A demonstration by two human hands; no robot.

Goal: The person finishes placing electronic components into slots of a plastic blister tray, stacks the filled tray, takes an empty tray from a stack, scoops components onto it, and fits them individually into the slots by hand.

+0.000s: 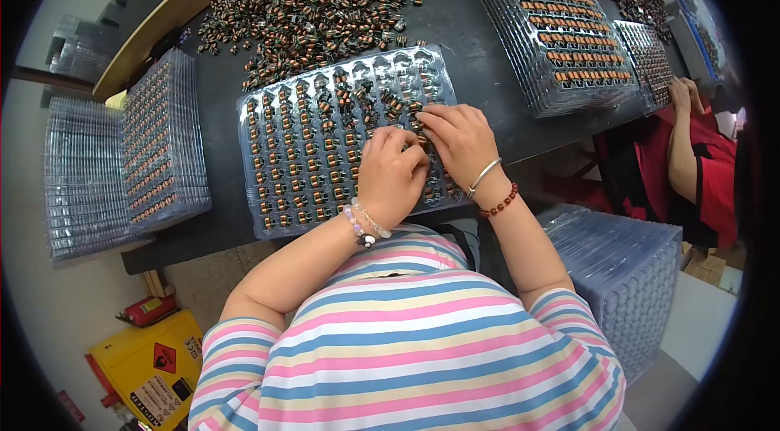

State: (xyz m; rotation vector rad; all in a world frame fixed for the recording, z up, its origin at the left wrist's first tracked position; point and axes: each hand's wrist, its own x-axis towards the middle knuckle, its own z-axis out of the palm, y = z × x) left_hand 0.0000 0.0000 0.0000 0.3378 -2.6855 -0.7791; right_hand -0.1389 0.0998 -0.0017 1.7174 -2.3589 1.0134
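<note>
Plastic tray [435, 64] is overhung by left hand [392, 177] and right hand [463, 141], fingers bent, grip impossible to tell; coils [318, 2] are heaped at its twelve o'clock.

Red fire extinguisher [149, 311] near yellow box [122, 356] with red diamond label [165, 357] lower left, wood strip [162, 14] upper left, co-worker [684, 159] in red and black far right.

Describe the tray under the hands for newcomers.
On the dark table, find the component heap at top centre. Below it, under left hand and right hand, lies a clear tray. Unlike the tall tray stacks either side, it's low and part-filled.
</note>
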